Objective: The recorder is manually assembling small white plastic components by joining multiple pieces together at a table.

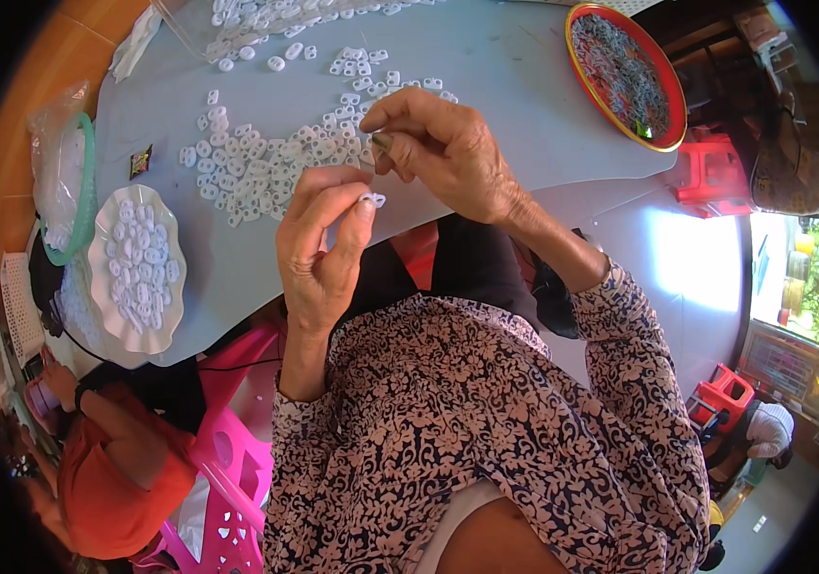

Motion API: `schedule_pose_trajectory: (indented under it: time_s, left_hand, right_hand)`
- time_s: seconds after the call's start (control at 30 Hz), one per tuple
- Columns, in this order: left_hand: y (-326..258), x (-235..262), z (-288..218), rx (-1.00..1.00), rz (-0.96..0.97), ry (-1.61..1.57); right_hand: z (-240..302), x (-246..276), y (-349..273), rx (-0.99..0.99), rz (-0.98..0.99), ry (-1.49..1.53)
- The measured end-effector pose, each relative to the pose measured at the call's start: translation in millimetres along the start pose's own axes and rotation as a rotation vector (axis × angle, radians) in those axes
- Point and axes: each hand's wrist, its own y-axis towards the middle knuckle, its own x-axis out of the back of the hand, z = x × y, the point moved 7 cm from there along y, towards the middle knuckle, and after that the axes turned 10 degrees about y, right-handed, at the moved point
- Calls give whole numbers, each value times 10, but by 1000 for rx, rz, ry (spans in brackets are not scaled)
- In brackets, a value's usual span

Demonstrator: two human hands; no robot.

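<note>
My left hand (321,239) is closed in a pinch near the table's front edge. Between its thumb and forefinger sits a small white plastic piece (377,200) with holes. Just above and to the right, my right hand (438,148) is closed too, its thumb and fingertips bent together; what they hold, if anything, is too small to make out. Beyond both hands, a loose heap of similar white pieces (247,163) spreads over the grey table (495,86).
A white scalloped dish (103,297) of white pieces stands at the left, beside a green-rimmed basket (79,225). At the far right, a red round tray (577,72) holds small grey metal parts (620,77). A person in an orange shirt (122,474) sits lower left, by a pink chair (237,469).
</note>
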Motion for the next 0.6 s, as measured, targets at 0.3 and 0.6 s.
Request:
schedule_pose_trajectory:
  time_s: [0.3,0.6]
  left_hand:
    - [13,-134,-96,-87,115,257]
    - [-14,-124,51,-20,164,188]
  right_hand:
    - [52,-91,-64,152,48,-262]
    - [42,-71,-61,23,161,-212]
